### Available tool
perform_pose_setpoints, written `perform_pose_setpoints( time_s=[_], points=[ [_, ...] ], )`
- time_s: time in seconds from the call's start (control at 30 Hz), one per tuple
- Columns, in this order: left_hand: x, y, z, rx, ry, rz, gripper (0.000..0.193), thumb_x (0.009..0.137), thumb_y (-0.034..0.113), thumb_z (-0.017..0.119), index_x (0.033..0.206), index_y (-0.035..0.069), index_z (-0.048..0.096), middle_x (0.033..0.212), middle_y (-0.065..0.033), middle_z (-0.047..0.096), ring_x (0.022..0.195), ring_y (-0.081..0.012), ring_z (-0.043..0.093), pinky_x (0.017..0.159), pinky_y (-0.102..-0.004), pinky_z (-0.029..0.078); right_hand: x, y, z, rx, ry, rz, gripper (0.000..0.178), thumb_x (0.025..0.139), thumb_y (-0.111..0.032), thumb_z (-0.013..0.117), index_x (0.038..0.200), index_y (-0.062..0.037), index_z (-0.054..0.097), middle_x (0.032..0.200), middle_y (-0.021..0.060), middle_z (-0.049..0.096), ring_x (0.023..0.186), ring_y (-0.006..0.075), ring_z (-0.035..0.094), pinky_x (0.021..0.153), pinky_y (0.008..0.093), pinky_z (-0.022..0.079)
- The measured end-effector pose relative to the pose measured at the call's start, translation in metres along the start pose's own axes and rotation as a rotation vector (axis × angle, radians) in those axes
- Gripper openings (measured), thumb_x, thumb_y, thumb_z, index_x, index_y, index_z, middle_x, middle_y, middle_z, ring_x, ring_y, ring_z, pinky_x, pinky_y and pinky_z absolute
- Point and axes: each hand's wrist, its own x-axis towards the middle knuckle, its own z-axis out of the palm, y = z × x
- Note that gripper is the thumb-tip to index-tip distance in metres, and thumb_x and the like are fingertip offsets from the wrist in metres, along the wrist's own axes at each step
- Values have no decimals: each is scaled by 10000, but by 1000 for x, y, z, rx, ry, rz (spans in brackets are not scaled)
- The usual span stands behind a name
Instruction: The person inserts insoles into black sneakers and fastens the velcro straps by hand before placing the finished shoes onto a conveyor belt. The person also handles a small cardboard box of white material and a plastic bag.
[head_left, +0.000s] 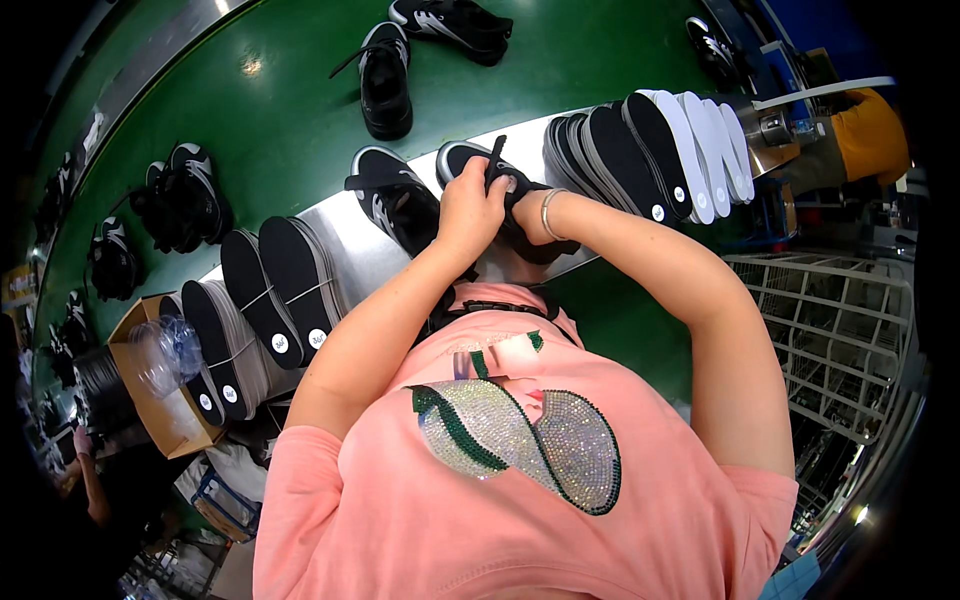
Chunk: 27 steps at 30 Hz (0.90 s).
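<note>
A black sneaker (460, 158) with a grey toe edge lies on the metal ledge in front of me. My left hand (470, 207) is closed on its upright black strap (495, 157), fingers pinched together. My right hand (535, 215) reaches into the shoe's opening; its fingers are hidden inside. Just left of my left hand rests a second black sneaker (395, 200) with white side stripes and a loose strap, untouched.
Banded black insoles (262, 285) stand at left, beside a cardboard box (150, 385) with clear plastic rolls. More black and white insoles (640, 150) line the ledge at right. Several sneakers (385, 85) sit on the green surface. A wire rack (820, 340) is at right; a person in orange (870, 140) is beyond.
</note>
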Motion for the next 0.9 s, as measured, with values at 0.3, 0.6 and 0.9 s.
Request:
perform_pose_setpoints(
  time_s=[0.3,0.6,0.9],
  points=[
    [-2,2,2,36,-40,3,226,771,155,576,882,-25,496,738,-226,580,731,-394,559,658,-432,430,-9,-11,11,77,269,260,218,706,-91,578,913,-52,634,915,122,631,879,250,608,729,329,488],
    [-2,-1,5,88,-19,36,218,781,157,562,884,-23,496,745,-228,579,736,-402,553,654,-441,430,-66,-6,10,20,70,-5,224,699,-148,540,863,-40,647,880,130,636,897,263,594,915,448,332],
    [-11,11,-8,30,-81,36,367,761,161,609,1029,-15,429,918,-214,547,816,-352,549,700,-384,442,-42,-4,48,-53,290,-32,199,669,-162,551,831,-85,636,839,91,641,836,232,604,810,403,341]
  ],
)
